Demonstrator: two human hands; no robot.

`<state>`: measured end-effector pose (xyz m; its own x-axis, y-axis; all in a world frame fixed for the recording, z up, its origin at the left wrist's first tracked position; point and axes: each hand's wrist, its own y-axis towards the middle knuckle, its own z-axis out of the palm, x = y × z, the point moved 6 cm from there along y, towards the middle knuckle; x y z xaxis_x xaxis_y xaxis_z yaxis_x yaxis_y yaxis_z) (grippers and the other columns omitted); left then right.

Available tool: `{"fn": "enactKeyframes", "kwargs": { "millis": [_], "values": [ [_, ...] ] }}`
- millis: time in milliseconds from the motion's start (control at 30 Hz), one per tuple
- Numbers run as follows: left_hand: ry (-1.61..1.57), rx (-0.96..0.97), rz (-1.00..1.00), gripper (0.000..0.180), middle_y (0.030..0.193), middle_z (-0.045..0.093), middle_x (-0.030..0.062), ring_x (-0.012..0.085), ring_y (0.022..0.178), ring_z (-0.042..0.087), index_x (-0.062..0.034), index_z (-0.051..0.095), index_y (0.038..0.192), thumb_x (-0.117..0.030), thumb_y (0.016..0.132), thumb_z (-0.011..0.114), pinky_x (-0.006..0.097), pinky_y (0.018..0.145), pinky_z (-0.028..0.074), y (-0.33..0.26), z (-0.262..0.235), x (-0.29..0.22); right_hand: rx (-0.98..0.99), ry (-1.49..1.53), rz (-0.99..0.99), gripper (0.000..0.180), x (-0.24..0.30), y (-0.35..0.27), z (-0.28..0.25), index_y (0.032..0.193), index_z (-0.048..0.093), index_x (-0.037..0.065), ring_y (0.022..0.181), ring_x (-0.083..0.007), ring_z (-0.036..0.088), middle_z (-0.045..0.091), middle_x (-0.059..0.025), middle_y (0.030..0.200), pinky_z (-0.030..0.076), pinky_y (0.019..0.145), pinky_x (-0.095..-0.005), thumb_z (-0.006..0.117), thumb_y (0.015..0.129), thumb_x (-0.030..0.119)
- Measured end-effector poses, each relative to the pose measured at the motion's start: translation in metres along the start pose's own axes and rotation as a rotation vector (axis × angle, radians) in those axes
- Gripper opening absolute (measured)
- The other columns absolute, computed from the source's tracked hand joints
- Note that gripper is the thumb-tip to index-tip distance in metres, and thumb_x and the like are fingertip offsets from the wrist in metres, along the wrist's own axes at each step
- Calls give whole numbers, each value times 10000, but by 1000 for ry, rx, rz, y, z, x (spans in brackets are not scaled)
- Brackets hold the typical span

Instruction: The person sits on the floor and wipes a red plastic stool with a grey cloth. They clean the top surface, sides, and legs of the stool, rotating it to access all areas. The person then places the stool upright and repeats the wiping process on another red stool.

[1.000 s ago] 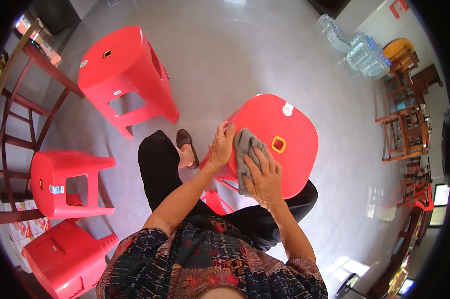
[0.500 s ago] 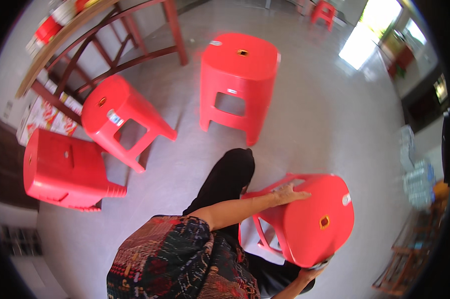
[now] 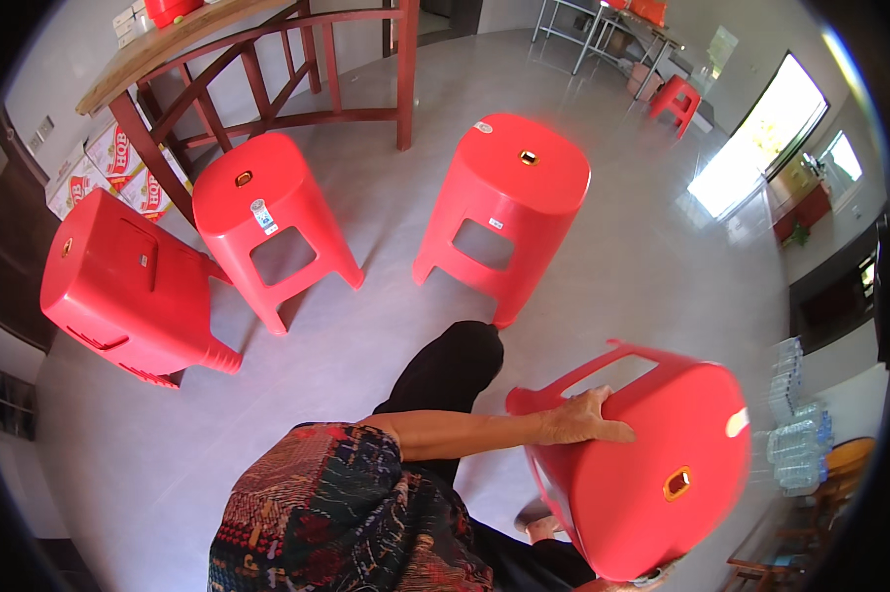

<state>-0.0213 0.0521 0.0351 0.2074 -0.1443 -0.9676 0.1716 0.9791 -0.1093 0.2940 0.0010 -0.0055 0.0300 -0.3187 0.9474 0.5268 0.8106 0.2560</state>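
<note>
A red plastic stool (image 3: 652,483) is tilted in front of me at the lower right, its seat turned up toward me and its legs pointing to the left. My left hand (image 3: 585,419) grips the seat's left edge, with the thumb on top. My right hand (image 3: 647,584) is at the near edge of the seat, mostly cut off by the lower border. Something greyish shows between it and the rim, too small to name. Another red stool (image 3: 524,178) stands upright ahead, and a further stool (image 3: 272,212) stands to its left.
A red stool stack (image 3: 134,286) stands at the far left. Behind it are printed cartons (image 3: 119,163) and a wooden table (image 3: 159,59) with reddish legs. Clear plastic bottles (image 3: 800,444) stand at the right wall. A small red stool (image 3: 676,104) is near the bright doorway (image 3: 770,128).
The view has shifted, so the standing stools appear lower or further right. The stool in my hands has moved right and nearer, with my left hand still on its edge.
</note>
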Motion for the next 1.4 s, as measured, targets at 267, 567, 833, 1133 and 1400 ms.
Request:
{"fn": "enactKeyframes", "kwargs": {
  "millis": [267, 567, 833, 1133, 1400],
  "values": [
    [391, -197, 836, 840, 855, 589, 122, 267, 747, 573, 32, 531, 1068, -565, 556, 826, 356, 693, 407, -116, -1, -162, 268, 124, -163, 549, 91, 21, 128, 1330, 466, -4, 1115, -304, 562, 520, -171, 1295, 492, 917, -421, 450, 944, 386],
    [523, -721, 1005, 798, 808, 595, 91, 298, 761, 603, -11, 547, 1017, -519, 498, 879, 393, 698, 397, -237, -65, -228, 686, 303, -238, 509, 153, -17, 292, 1308, 486, -3, 1078, -283, 582, 547, -154, 1257, 503, 897, -396, 439, 954, 360],
    [285, -1082, 952, 770, 861, 691, 75, 233, 785, 682, -21, 600, 1047, -435, 488, 929, 349, 761, 500, -304, -156, -224, 1045, 426, -247, 476, 172, -99, 427, 1288, 504, -2, 1045, -265, 600, 572, -140, 1223, 513, 879, -373, 429, 963, 338],
    [152, -1494, 837, 642, 856, 688, 95, 150, 799, 662, 13, 606, 964, -403, 576, 903, 312, 721, 541, -348, -245, -209, 1282, 708, 406, 431, 100, -169, 581, 1275, 523, 27, 1077, -234, 590, 578, -101, 1234, 501, 901, -365, 394, 985, 319],
    [-91, -1539, 932, 527, 849, 673, 83, 140, 775, 647, 17, 624, 974, -376, 699, 844, 301, 710, 544, -386, -319, -182, 1316, 696, 931, 518, 98, -251, 632, 1316, 506, 92, 1228, -266, 496, 539, -57, 1319, 433, 1010, -440, 521, 904, 404]
  ]
}}
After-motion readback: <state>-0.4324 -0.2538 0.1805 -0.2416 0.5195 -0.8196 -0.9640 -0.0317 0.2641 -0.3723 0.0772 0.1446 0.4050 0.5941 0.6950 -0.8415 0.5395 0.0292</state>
